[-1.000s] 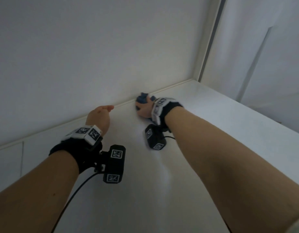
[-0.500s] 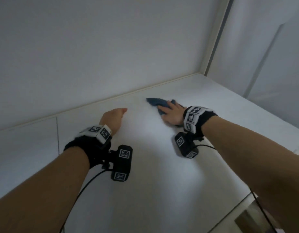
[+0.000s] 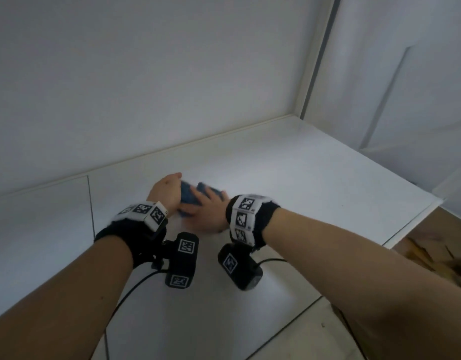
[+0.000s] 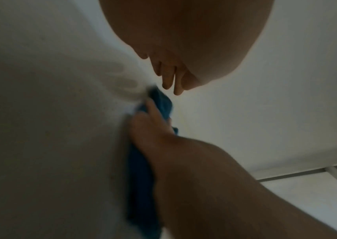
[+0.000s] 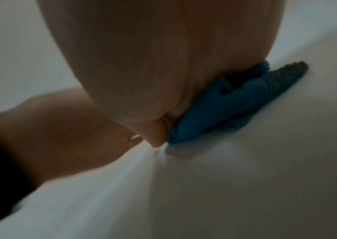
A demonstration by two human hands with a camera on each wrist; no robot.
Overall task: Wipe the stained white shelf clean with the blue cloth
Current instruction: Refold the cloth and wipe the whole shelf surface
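The blue cloth (image 3: pixel 189 196) lies bunched on the white shelf (image 3: pixel 302 183), mostly hidden under my right hand (image 3: pixel 207 207). That hand presses it flat with spread, straight fingers. In the right wrist view only the palm (image 5: pixel 142 64) shows, on top of the ribbed cloth (image 5: pixel 224 105). My left hand (image 3: pixel 165 190) stands on its edge just left of the cloth, fingers straight, holding nothing. In the left wrist view its fingers (image 4: pixel 171 80) point down beside the cloth (image 4: pixel 163 103). The cloth's left edge is at or against the left hand. No stain is plain to see.
A white back wall (image 3: pixel 172 74) rises behind the shelf. A thin seam (image 3: pixel 90 203) crosses the shelf at the left. The shelf's front right edge (image 3: pixel 418 222) drops to a brown floor (image 3: pixel 431 245). A white door panel (image 3: pixel 405 100) stands at the right.
My right hand has slid the cloth from the back edge of the shelf leftward and toward me, up to the left hand. The left hand has stayed near its place.
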